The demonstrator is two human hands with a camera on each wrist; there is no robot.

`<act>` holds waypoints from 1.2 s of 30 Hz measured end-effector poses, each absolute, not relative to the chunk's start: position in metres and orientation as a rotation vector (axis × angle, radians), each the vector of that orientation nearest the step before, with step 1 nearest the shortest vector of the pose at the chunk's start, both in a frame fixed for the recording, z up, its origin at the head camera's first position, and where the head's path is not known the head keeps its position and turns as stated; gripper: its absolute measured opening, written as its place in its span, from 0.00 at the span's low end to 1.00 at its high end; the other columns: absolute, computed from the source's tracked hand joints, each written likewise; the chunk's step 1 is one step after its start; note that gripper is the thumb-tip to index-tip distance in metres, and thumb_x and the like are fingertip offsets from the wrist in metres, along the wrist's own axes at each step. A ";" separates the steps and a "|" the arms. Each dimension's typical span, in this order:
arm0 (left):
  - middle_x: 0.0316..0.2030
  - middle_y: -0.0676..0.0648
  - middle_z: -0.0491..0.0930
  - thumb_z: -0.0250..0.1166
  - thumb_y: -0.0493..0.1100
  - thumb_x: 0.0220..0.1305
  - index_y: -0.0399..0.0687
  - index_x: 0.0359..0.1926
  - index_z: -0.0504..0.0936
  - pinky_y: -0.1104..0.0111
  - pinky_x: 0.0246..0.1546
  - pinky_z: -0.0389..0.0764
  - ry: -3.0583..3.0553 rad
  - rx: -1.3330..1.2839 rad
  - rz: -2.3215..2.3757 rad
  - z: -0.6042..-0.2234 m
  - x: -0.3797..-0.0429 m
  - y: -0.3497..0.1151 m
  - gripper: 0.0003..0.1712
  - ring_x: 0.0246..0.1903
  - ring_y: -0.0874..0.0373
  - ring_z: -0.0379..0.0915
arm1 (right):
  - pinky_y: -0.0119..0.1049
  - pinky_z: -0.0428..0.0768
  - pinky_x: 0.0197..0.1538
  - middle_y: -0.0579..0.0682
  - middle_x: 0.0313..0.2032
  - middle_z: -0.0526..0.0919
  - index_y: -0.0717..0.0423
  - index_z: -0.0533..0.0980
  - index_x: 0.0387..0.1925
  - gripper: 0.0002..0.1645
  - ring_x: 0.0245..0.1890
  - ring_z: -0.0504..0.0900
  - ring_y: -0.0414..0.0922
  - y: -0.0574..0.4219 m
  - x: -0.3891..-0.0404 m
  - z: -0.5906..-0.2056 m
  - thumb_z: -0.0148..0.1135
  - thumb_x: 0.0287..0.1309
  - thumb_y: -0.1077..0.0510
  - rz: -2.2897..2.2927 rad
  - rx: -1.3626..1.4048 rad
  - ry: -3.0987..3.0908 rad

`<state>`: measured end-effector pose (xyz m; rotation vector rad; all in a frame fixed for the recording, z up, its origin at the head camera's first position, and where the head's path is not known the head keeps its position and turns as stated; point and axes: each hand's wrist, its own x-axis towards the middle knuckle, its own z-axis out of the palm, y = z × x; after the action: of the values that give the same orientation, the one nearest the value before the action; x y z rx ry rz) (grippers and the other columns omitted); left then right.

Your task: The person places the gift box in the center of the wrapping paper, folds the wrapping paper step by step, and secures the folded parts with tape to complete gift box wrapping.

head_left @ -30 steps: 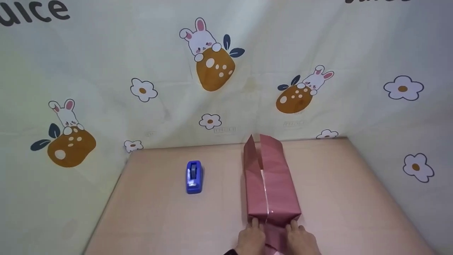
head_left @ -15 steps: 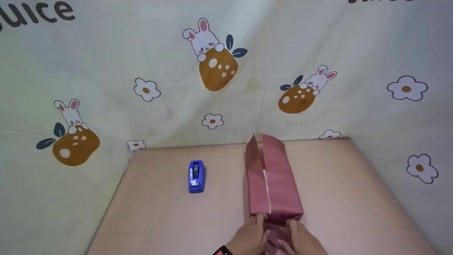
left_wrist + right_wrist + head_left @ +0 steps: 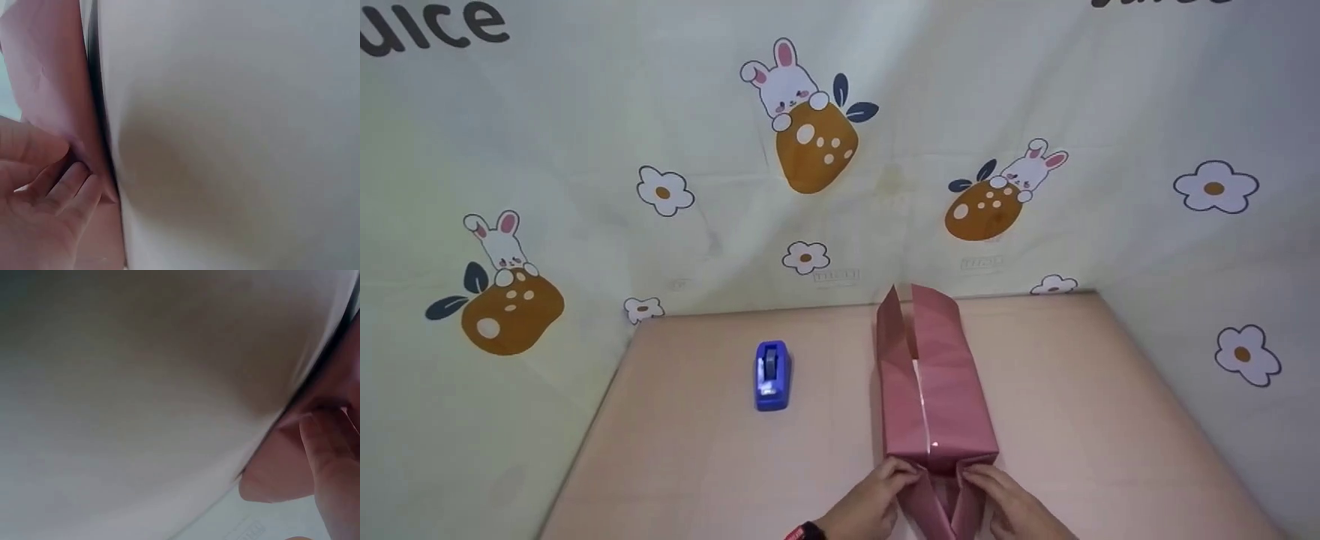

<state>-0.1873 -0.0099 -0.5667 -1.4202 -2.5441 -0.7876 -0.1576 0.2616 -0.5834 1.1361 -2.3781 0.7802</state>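
Note:
A box-shaped parcel in dusky pink wrapping paper (image 3: 952, 405) lies lengthwise, with a pale seam along its top. Its near-end paper flap (image 3: 930, 506) is folded in at both sides and tapers towards me. My left hand (image 3: 870, 499) pinches the flap's left fold just below the parcel's near edge; thumb and bent fingers (image 3: 73, 188) show at the paper in the left wrist view. On the opposite side, my right hand (image 3: 1020, 502) holds the right fold, its fingertips at the crease. The right wrist view shows its fingers (image 3: 323, 439) against the paper; the thumb is hidden.
A blue tape dispenser (image 3: 772, 376) stands to the left of the parcel on the tan tabletop (image 3: 697, 450). At the parcel's far end, paper flaps (image 3: 936, 315) stick up loose. A printed cloth (image 3: 885, 202) hangs behind the table and along its sides.
Both hands have turned inward and moved apart at the near end. The flap's sides, flatter before, are now folded in to a taper. The parcel and tape dispenser stay put.

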 end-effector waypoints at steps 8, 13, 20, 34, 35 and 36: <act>0.47 0.50 0.71 0.66 0.40 0.43 0.45 0.56 0.73 0.76 0.46 0.73 -2.472 -1.469 -0.236 -0.568 -0.187 0.000 0.33 0.45 0.62 0.70 | 0.31 0.76 0.53 0.50 0.52 0.71 0.61 0.71 0.54 0.39 0.50 0.73 0.42 0.252 -0.159 -0.575 0.71 0.32 0.62 0.596 1.137 -2.544; 0.49 0.52 0.70 0.66 0.40 0.47 0.47 0.56 0.70 0.75 0.49 0.73 -2.546 -1.443 -0.247 -0.567 -0.187 0.007 0.32 0.48 0.63 0.69 | 0.26 0.73 0.55 0.49 0.51 0.73 0.60 0.69 0.56 0.40 0.49 0.75 0.41 0.249 -0.159 -0.575 0.71 0.34 0.65 0.646 1.106 -2.522; 0.41 0.53 0.69 0.63 0.34 0.48 0.45 0.53 0.75 0.83 0.34 0.73 -2.432 -1.412 -0.421 -0.561 -0.189 0.010 0.26 0.35 0.67 0.70 | 0.31 0.78 0.50 0.50 0.51 0.77 0.59 0.68 0.58 0.27 0.49 0.78 0.42 0.245 -0.157 -0.564 0.56 0.54 0.72 0.678 1.026 -2.577; 0.31 0.57 0.73 0.66 0.42 0.49 0.55 0.28 0.80 0.78 0.16 0.65 -2.269 -1.270 0.056 -0.549 -0.200 0.029 0.04 0.21 0.69 0.69 | 0.28 0.68 0.22 0.41 0.23 0.74 0.52 0.72 0.26 0.07 0.21 0.69 0.33 0.219 -0.169 -0.549 0.61 0.50 0.64 0.329 0.919 -2.654; 0.31 0.57 0.73 0.66 0.41 0.48 0.55 0.29 0.79 0.79 0.17 0.65 -2.271 -1.273 0.037 -0.550 -0.200 0.030 0.05 0.22 0.69 0.69 | 0.28 0.68 0.22 0.41 0.23 0.73 0.52 0.71 0.27 0.07 0.21 0.69 0.34 0.218 -0.170 -0.550 0.62 0.49 0.64 0.316 0.929 -2.625; 0.32 0.57 0.73 0.65 0.40 0.49 0.54 0.30 0.79 0.79 0.17 0.66 -2.275 -1.279 0.006 -0.551 -0.200 0.030 0.05 0.22 0.69 0.70 | 0.27 0.68 0.22 0.41 0.23 0.72 0.53 0.71 0.29 0.09 0.22 0.69 0.34 0.217 -0.170 -0.551 0.62 0.48 0.65 0.311 0.940 -2.597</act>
<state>-0.2003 0.0300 -0.5514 -1.2788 -2.2750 0.0064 -0.1697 0.2169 -0.5514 0.9399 -2.5970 0.3105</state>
